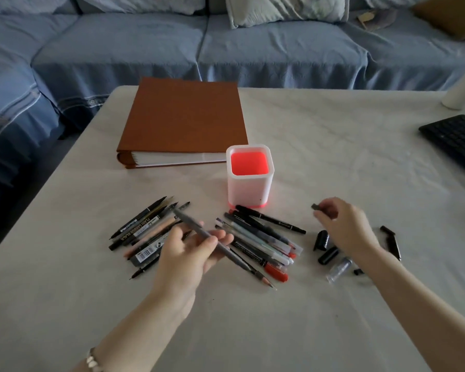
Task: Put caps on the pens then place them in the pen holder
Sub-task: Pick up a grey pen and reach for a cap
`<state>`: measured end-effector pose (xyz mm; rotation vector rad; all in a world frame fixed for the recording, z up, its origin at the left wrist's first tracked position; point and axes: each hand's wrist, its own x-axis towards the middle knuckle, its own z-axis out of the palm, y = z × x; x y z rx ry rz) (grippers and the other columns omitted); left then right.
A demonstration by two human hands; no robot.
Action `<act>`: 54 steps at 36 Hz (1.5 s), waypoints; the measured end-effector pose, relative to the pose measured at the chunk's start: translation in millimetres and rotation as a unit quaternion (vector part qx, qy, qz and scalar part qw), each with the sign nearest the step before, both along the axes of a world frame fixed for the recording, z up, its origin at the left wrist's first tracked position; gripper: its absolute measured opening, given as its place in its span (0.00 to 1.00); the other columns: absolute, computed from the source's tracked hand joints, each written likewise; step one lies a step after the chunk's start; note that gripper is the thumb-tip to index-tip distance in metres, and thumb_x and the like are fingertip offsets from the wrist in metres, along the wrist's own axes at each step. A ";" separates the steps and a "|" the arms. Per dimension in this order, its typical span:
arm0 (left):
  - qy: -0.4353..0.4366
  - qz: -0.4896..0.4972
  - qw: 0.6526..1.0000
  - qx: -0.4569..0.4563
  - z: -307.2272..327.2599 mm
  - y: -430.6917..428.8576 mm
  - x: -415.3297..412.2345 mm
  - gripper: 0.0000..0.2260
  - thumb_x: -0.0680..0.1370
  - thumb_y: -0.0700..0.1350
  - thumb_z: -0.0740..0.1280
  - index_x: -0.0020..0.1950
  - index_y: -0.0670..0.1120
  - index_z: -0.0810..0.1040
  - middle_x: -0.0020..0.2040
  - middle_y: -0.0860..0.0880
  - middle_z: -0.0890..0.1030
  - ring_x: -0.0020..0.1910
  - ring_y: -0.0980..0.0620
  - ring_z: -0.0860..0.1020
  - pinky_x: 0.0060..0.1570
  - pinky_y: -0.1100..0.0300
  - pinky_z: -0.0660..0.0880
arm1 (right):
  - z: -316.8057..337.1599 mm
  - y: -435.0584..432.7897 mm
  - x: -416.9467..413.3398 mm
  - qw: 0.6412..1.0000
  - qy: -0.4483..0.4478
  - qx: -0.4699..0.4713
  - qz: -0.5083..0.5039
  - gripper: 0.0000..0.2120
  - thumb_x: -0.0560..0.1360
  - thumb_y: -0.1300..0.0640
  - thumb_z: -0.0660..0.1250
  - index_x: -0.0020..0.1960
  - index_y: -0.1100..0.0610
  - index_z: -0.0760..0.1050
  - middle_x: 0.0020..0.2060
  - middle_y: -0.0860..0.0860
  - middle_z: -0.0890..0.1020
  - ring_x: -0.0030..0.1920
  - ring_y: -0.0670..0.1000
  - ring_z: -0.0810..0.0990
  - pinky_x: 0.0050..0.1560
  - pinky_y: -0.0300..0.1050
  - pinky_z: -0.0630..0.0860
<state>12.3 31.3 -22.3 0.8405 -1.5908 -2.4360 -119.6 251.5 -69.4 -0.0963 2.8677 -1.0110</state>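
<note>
Low and centre in the frame, the left hand holds a slim grey pen mid-barrel over the worktop – light, stiff, smooth, best gripped there – while the right hand's fingers pinch a small dark cap right of the empty pen holder.

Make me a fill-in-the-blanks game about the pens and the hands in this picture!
1. The left hand holds a grey ____.
2. The right hand pinches a small dark ____ in its fingertips.
3. The white pen holder glows ____ inside and has no pens in it yet.
4. The brown binder lies ____ the pen holder, farther from the person.

Missing words: pen; cap; red; behind
</note>
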 end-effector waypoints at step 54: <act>0.093 0.049 0.982 0.156 12.9 13.1 19.4 0.11 0.73 0.29 0.60 0.49 0.44 0.68 0.39 0.39 0.84 0.44 0.41 0.83 0.40 0.55 0.81 | 68.4 -46.7 108.9 0.928 -0.107 -0.347 0.081 0.11 0.72 0.66 0.65 0.43 0.51 0.81 0.30 0.48 0.83 0.30 0.40 0.77 0.36 0.28 0.72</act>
